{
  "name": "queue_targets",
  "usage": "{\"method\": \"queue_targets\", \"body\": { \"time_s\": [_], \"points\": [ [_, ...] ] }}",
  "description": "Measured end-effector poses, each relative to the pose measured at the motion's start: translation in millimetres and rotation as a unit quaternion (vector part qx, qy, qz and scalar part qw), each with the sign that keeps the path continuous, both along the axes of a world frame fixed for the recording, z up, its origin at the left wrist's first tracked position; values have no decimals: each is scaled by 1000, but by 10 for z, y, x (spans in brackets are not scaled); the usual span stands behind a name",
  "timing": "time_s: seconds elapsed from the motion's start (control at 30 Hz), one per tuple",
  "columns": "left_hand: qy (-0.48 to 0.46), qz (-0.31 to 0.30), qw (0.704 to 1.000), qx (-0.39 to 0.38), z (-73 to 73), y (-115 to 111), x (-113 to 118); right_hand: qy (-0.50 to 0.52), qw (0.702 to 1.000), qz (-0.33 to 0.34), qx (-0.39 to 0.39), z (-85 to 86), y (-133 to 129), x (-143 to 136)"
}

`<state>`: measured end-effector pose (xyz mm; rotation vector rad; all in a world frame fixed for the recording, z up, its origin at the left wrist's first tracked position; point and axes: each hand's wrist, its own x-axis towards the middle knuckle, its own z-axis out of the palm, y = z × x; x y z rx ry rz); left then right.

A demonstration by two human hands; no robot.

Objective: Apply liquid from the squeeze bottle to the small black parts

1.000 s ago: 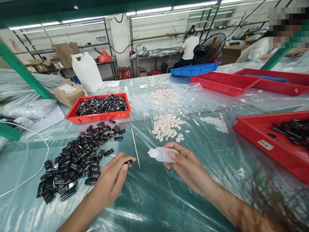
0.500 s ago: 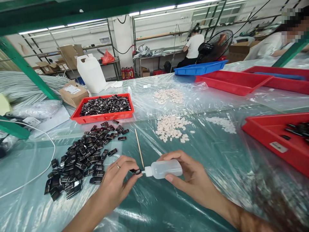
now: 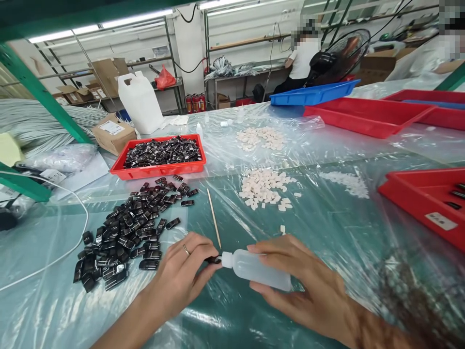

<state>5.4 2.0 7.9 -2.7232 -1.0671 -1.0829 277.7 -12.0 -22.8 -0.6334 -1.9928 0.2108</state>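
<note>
My left hand (image 3: 181, 276), with a ring on one finger, pinches a small black part (image 3: 213, 260) between thumb and fingertips. My right hand (image 3: 308, 286) grips a small translucent squeeze bottle (image 3: 259, 269) lying sideways, its white nozzle touching the black part. A loose pile of black parts (image 3: 131, 228) lies just left of my left hand. A thin wooden stick (image 3: 214, 218) lies on the plastic sheet above my hands. A heap of small white pieces (image 3: 263, 188) sits beyond, with one stray piece (image 3: 282, 229) nearer.
A red tray (image 3: 160, 169) full of black parts stands behind the pile. Another red tray (image 3: 428, 203) is at the right edge, with red and blue trays (image 3: 312, 93) farther back. A white jug (image 3: 140, 104), a cardboard box (image 3: 112, 133) and a white cable (image 3: 54, 259) are at left. Two people work in the background.
The bottle swung from pointing left and up to lying with its nozzle against the black part in my left hand. Both hands came together and nearer to me; the camera tilted slightly.
</note>
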Motion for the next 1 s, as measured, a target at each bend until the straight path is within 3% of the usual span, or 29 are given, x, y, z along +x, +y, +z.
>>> {"method": "queue_targets", "body": {
  "time_s": [0.23, 0.6, 0.77, 1.0],
  "points": [
    [20, 2, 1000, -16, -32, -13, -41, -61, 998, -15, 25, 69, -21, 11],
    [71, -25, 996, -38, 10, -32, -57, -58, 998, -5, 39, 66, -64, 30],
    [50, -10, 998, -35, 21, -37, -45, -56, 997, -8, 47, 73, -74, 25],
    [47, -35, 998, -21, -19, -3, -14, -50, 998, -10, 28, 73, -71, 41]
  ]
}}
